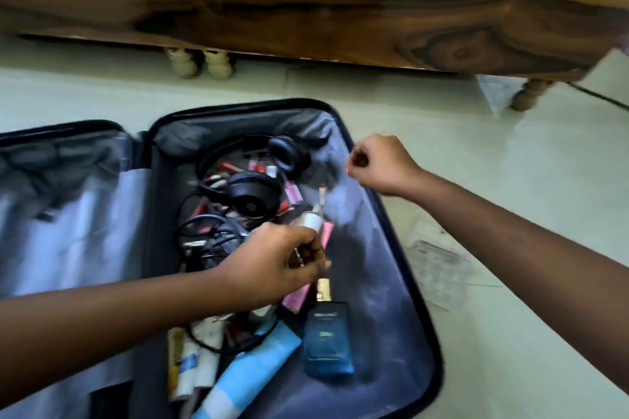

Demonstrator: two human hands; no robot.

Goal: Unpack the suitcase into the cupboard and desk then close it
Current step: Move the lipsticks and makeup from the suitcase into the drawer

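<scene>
Near edge: two bare forearms reach in from the near left and near right.

Suitcase (391, 248) lies open flat on the pale floor (510, 180), grey lining showing. Its right half is still cluttered; the left half shows only lining from here.

Nearest contents: a light blue tube (245, 381), a few pale tubes (194, 367) beside it, and a blue perfume box (326, 340) lying flat to their right.

Left hand (275, 262) is over the middle of the right half, fingers curled round a small white tube (313, 222), lifted clear of the pile. A pink flat item (303, 296) lies partly under that hand.

Right hand (377, 163) hovers at the far right rim of the suitcase, fingers curled; blur hides whether it pinches anything.

Further in: tangled black cables (204, 235), black headphones (252, 194), and small red and pink items scattered round them.

Far: dark wooden furniture (340, 10) on turned legs.

Judgement: unpacking is midway, small toiletries in hand. The next move calls for carrying the tube out and up to the cupboard or bench, neither in view. Much remains before closing.
</scene>
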